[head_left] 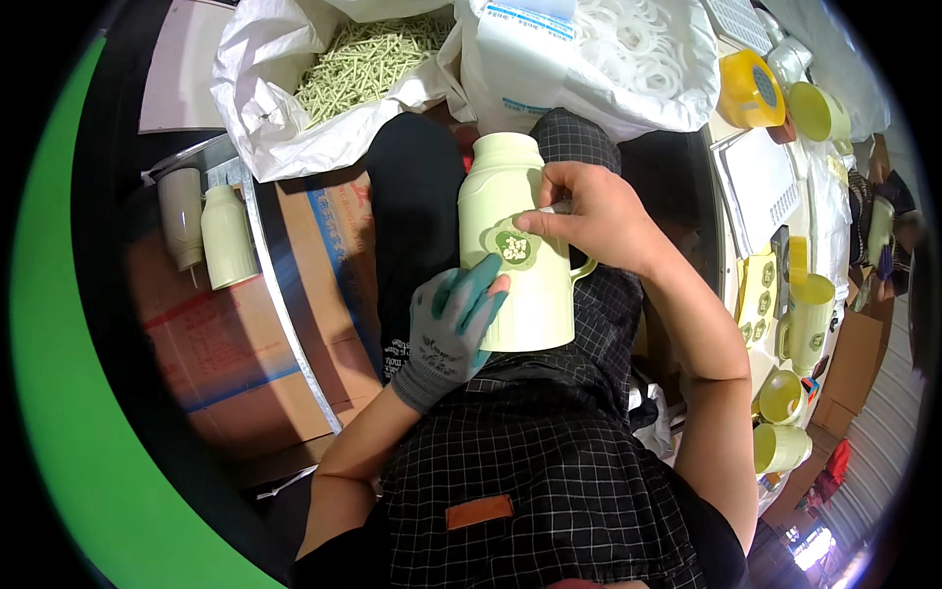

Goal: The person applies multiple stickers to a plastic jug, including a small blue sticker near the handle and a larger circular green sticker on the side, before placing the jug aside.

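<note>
A pale yellow-green thermos jug body point(535, 312) rests on my lap, its open neck away from me and its handle on the right. A round-edged green label point(511, 247) with white marks sits on its front. My left hand point(451, 329), in a grey and teal glove, grips the jug's lower left side, fingertips at the label's lower edge. Bare, my right hand point(594, 218) is closed in a pinch just above and right of the label, thumb against the jug. A small whitish bit shows by its fingers; I cannot make out what it is.
Ahead stand a white sack point(265, 108) of thin green pieces and a bag of clear rings point(633, 49). Two bottle-shaped bodies point(228, 236) lie on cardboard at left. The right-hand table holds a tape roll point(752, 88), label sheets point(756, 294) and several green jug parts point(782, 449).
</note>
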### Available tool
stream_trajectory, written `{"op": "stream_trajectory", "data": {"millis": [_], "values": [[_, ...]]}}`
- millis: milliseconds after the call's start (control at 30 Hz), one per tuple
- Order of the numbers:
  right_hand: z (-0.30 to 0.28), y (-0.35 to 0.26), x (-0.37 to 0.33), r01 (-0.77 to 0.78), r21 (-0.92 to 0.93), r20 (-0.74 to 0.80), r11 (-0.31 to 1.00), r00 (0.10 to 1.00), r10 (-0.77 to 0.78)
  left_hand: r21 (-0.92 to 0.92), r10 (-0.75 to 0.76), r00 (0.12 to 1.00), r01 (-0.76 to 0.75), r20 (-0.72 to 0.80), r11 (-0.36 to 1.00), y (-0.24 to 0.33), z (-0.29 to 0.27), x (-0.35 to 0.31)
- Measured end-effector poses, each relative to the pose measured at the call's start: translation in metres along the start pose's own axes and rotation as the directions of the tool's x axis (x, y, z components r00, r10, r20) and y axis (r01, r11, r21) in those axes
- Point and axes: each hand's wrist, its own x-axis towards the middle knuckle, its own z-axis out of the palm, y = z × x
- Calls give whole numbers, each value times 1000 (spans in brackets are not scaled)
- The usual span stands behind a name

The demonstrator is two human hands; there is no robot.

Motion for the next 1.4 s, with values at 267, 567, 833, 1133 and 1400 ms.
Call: {"op": "stream_trajectory", "data": {"millis": [267,567,833,1133,1400], "values": [[10,18,-7,-40,-357,-362,933,927,-99,157,-5,999,-2,44,988,-1,0,-11],[7,21,-62,224,91,-319,970,930,-185,-51,-97,991,92,-89,994,-1,-7,-10],[-1,56,-155,226,-360,-632,905,655,-415,-27,329,897,-353,-295,935,62,-13,76],[-216,273,-268,-671,-262,-950,694,51,-309,-239,268,949,-302,-166,923,78,35,74],[-134,324,-189,-643,20,-907,766,310,284,-9,-132,968,133,-213,991,-24,-13,56]]}}
